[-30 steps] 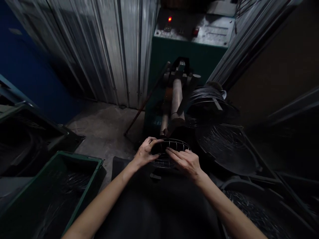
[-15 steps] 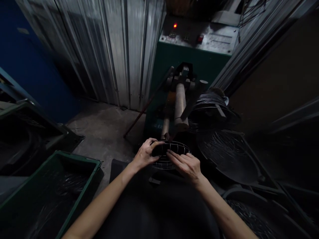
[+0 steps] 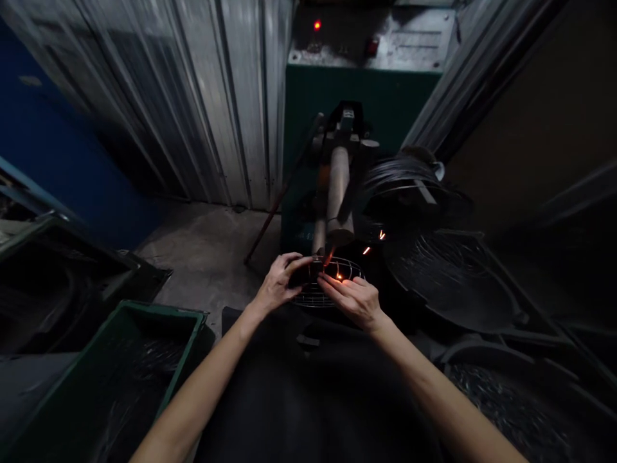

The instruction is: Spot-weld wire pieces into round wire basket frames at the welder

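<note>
A round wire basket (image 3: pixel 313 299) sits under the electrodes of a spot welding machine (image 3: pixel 339 186), whose upper arm reaches down towards its rim. My left hand (image 3: pixel 278 283) grips the basket's left side, thumb below and fingers over the top edge. From the right, my right hand (image 3: pixel 355 301) reaches over the basket with its fingers pressed together, the tips at the weld spot. Whatever small piece those fingertips pinch is too dark to make out. Orange sparks (image 3: pixel 340 277) glow beside my right fingers, and more fly off to the right.
Left of me stands a green crate (image 3: pixel 130 308) with thin wire pieces in it. A coil of wire (image 3: pixel 405 170) hangs right of the machine. Below it are a dark round tray (image 3: pixel 443 302) and a tub of small metal pieces (image 3: pixel 501 399). Corrugated metal wall (image 3: pixel 231 96) runs behind.
Sparks have appeared at the basket's rim and to its right, with an orange glow at the electrode tip. Both hands keep their hold; the whole view has shifted slightly.
</note>
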The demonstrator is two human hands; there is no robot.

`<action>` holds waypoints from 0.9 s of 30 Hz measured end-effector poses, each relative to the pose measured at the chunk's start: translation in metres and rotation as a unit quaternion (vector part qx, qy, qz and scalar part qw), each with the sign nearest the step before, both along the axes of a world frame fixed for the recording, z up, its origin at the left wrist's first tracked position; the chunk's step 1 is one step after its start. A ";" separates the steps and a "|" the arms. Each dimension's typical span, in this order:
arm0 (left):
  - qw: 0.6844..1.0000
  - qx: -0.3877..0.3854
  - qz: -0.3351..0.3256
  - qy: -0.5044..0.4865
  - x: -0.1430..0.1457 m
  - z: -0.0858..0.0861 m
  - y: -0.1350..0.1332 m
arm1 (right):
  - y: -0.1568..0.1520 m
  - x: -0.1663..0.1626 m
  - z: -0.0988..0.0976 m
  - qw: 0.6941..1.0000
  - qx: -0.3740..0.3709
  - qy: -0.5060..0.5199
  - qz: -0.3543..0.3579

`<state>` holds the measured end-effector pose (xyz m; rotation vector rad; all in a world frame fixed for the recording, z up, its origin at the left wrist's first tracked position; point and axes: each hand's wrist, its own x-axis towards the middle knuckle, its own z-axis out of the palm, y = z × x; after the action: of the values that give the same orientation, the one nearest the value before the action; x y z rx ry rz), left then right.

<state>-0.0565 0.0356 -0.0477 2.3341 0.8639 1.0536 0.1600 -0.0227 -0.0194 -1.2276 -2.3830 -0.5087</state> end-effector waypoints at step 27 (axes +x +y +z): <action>0.980 -0.146 -0.063 0.121 -0.003 -0.036 -0.059 | -0.304 0.165 -0.118 0.722 -0.226 0.214 -0.618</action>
<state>-0.0597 -0.0234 -0.0841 2.2577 0.8764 0.5561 0.3247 -0.3270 -0.1371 -2.7232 -1.0024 0.0832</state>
